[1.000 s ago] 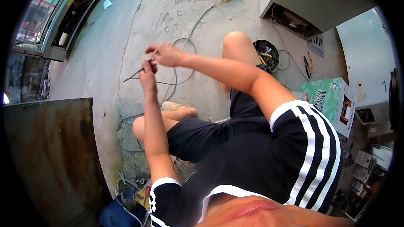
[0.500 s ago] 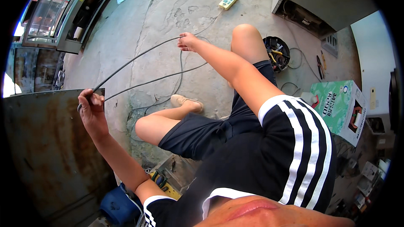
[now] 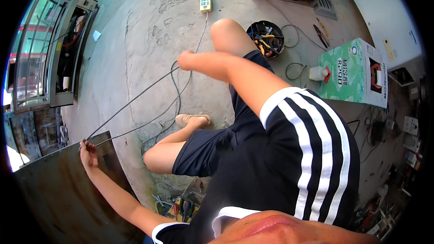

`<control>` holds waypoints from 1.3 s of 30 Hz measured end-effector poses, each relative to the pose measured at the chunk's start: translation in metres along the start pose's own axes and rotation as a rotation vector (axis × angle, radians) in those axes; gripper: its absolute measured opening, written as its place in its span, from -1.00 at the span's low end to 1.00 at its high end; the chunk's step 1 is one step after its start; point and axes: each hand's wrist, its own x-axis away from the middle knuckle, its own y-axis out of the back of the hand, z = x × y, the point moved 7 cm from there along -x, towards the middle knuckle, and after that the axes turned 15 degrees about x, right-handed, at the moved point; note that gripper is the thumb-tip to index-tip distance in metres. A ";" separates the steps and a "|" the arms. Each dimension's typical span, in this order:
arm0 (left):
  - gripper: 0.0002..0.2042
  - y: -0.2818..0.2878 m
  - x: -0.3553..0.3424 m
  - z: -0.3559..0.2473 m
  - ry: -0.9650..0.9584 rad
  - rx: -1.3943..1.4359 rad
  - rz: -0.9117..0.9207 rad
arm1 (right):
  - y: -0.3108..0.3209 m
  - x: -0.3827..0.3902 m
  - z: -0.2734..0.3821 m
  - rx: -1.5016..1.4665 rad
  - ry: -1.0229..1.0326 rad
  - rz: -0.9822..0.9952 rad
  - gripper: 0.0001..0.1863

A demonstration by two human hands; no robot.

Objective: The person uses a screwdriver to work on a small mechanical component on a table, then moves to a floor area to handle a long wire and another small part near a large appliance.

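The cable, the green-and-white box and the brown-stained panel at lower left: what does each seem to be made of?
Cable: probably rubber or plastic sheathing, matte dark grey; it bends in smooth curves.
Box: likely printed cardboard, with flat faces and crisp edges.
Panel: apparently dull metal; the blotches look like rust.

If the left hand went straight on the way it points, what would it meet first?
Beyond a strip of floor, the left hand, gripping the cable, would probably meet the metal-framed cabinet first; depth is unclear, so it might pass above it.
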 end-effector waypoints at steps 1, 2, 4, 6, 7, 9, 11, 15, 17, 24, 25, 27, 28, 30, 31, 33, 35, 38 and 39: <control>-0.73 -0.001 -0.001 -0.011 -0.025 -0.162 -0.015 | -0.008 -0.001 0.019 -0.112 0.023 -0.051 -0.71; -0.73 0.010 0.007 -0.022 0.004 -0.168 -0.076 | 0.000 0.009 0.042 -0.058 0.106 0.133 -0.61; -0.69 0.008 -0.026 -0.098 -0.061 -0.192 -0.059 | 0.002 -0.045 0.055 -0.327 0.204 -0.045 -0.45; -0.69 0.079 -0.020 -0.118 -0.154 -0.287 -0.346 | 0.057 -0.002 0.072 -0.395 0.287 -0.240 -0.33; -0.70 0.114 -0.006 -0.129 -0.210 -0.237 -0.445 | 0.095 0.032 0.061 -0.459 0.312 -0.339 -0.32; -0.70 0.124 -0.017 -0.129 -0.258 -0.025 -0.464 | 0.139 0.076 -0.010 -0.602 0.238 -0.564 -0.38; -0.64 0.135 -0.020 -0.097 -0.076 0.047 -0.484 | 0.147 0.111 -0.087 -0.656 0.119 -0.654 -0.47; -0.37 0.076 -0.034 0.046 0.297 0.100 -0.328 | 0.030 0.181 -0.277 -0.276 -0.330 -0.776 -0.68; -0.28 0.017 -0.025 0.134 0.310 -0.010 -0.334 | -0.089 0.243 -0.345 -0.225 -0.590 -0.435 -0.59; -0.29 -0.003 0.051 0.196 0.597 -0.365 -0.318 | -0.308 0.372 -0.274 -0.565 -0.596 0.563 -0.41; -0.29 -0.013 0.049 0.187 0.594 -0.409 -0.311 | -0.333 0.377 -0.265 -0.637 -0.622 0.578 -0.41; -0.28 -0.029 0.045 0.153 0.569 -0.415 -0.246 | -0.372 0.359 -0.244 -0.678 -0.603 0.554 -0.42; -0.28 -0.040 0.036 0.133 0.504 -0.428 -0.234 | -0.381 0.349 -0.236 -0.648 -0.562 0.525 -0.43; -0.29 -0.080 0.014 0.099 0.371 -0.491 -0.153 | -0.402 0.325 -0.223 -0.596 -0.504 0.474 -0.46; -0.30 -0.105 0.005 0.084 0.300 -0.543 -0.090 | -0.428 0.299 -0.217 -0.575 -0.479 0.453 -0.48; -0.33 -0.183 -0.009 0.095 0.240 -0.579 0.051 | -0.479 0.253 -0.207 -0.493 -0.407 0.443 -0.52; -0.36 -0.269 -0.002 0.105 0.175 -0.689 0.159 | -0.446 0.238 -0.186 -0.631 -0.465 0.349 -0.57; -0.45 -0.384 0.034 0.148 0.125 -0.801 0.389 | -0.397 0.222 -0.152 -0.822 -0.525 0.353 -0.61; -0.46 -0.425 0.045 0.166 0.086 -0.849 0.490 | -0.393 0.213 -0.140 -0.847 -0.510 0.379 -0.61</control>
